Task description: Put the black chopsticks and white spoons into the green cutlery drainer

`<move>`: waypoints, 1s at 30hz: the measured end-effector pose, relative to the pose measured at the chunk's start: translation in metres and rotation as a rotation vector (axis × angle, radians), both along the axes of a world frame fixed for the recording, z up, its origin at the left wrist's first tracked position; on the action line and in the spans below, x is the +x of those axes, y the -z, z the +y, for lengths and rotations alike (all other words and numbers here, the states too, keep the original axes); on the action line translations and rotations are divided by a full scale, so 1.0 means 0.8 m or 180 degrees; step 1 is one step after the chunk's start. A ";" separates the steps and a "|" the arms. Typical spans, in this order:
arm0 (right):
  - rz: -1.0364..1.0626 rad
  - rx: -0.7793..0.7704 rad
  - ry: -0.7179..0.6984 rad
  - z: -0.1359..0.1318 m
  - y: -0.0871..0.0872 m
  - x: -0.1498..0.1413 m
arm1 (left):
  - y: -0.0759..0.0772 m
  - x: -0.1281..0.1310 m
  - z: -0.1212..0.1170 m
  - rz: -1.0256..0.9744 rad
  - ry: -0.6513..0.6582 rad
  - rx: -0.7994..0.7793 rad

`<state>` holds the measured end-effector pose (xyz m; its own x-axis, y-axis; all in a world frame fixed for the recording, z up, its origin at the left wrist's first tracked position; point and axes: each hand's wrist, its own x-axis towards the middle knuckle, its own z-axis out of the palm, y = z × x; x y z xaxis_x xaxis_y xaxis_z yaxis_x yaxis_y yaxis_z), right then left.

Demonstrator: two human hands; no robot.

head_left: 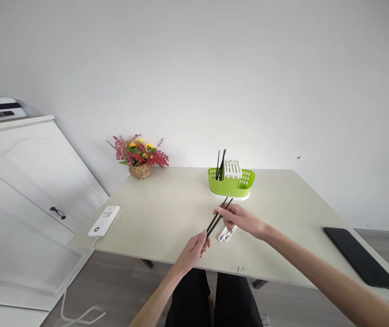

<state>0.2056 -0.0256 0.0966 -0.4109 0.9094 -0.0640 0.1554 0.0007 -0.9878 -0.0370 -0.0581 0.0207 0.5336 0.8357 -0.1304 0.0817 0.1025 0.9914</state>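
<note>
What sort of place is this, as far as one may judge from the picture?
Probably a room in a home, though I cannot be certain: a white panelled cabinet stands at the left, and the table bears a wicker flower basket and a green utensil holder.

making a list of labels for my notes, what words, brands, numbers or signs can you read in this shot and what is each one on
No text can be read for certain.
White device with the cable: dark small print and a round dark mark, too small to read.
White strips by the right hand: small printed labels, too small to read.
</note>
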 end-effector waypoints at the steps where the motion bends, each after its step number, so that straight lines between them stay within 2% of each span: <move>1: -0.0003 0.0022 0.0123 0.002 0.002 -0.003 | 0.000 0.000 -0.002 -0.0039 0.0001 -0.0054; 6: 0.0231 0.0040 0.0523 0.011 0.009 -0.005 | 0.004 -0.011 -0.005 -0.0163 -0.0067 -0.0354; 14: 0.0291 -0.0054 0.0631 0.011 0.027 -0.006 | 0.018 -0.006 -0.012 -0.0279 -0.0373 -0.0338; 25: 0.0252 -0.0092 0.0584 0.007 0.040 0.010 | 0.009 0.007 -0.011 -0.0023 -0.0065 -0.0193; 30: 0.0394 -0.0137 0.0684 0.002 0.041 0.008 | -0.010 0.015 -0.010 0.0015 0.0205 -0.0350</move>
